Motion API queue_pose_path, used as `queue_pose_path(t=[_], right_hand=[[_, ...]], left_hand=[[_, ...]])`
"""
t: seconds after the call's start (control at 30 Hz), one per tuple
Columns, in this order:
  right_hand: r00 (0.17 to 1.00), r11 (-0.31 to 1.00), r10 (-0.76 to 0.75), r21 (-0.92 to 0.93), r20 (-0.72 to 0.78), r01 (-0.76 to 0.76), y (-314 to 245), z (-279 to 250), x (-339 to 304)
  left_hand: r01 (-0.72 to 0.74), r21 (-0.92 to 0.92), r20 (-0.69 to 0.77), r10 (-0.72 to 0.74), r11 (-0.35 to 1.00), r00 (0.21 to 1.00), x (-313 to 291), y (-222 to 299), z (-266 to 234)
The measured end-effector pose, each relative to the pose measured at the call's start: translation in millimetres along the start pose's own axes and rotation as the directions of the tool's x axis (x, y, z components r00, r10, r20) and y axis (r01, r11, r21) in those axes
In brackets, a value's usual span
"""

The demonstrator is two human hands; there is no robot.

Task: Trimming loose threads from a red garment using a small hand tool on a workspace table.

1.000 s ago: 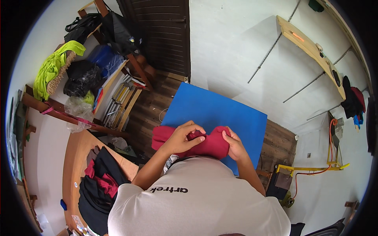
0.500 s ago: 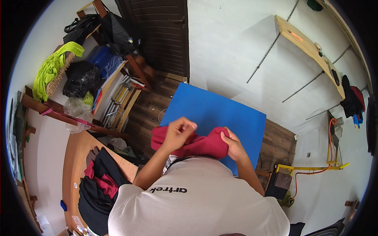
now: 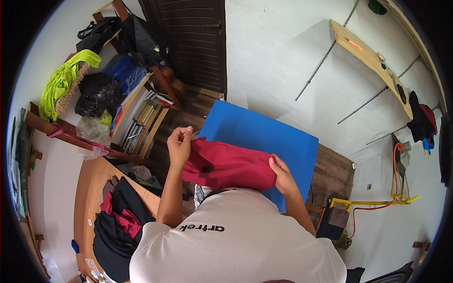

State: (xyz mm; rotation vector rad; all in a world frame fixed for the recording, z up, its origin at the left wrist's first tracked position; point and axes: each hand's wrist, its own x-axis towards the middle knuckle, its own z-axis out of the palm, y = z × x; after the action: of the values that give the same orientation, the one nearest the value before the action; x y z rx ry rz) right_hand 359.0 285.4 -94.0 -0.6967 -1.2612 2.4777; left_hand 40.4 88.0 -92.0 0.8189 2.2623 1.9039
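Note:
A dark red cloth [image 3: 231, 165] stretches in front of my body, above the near part of a blue tabletop [image 3: 264, 129]. My right hand [image 3: 283, 176] is closed on its right edge, thumb on top. At the cloth's left end, my left hand [image 3: 180, 146] is raised with its fingers curled and pinched together. What the pinch holds, if anything, is too small to make out. The cloth's left end hangs in loose folds beside that hand.
To my left, a wooden table [image 3: 87, 198] carries a heap of black and dark red cloth [image 3: 118, 236]. A shelf rack with bags and a lime-green cloth [image 3: 63, 87] stands at the far left. A yellow metal frame [image 3: 373, 202] is on the right, near the white wall.
My left hand has moved left and away from me, off the middle of the cloth. The bunched cloth now lies wider and flatter between the hands. My right hand has barely shifted.

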Motion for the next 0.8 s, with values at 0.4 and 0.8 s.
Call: queue_pose_path(t=[0.4,0.8], right_hand=[[0.922,0.887,-0.349,-0.376,-0.168,0.267,-25,-26,4],[0.868,0.630,-0.497,-0.693,-0.012,0.351,-24,-27,0]], left_hand=[[-0.028,0.246,0.387,-0.072,0.969,0.919,16,29,-56],[0.135,-0.094,0.474,-0.075,0.986,0.877,27,35,-95]])
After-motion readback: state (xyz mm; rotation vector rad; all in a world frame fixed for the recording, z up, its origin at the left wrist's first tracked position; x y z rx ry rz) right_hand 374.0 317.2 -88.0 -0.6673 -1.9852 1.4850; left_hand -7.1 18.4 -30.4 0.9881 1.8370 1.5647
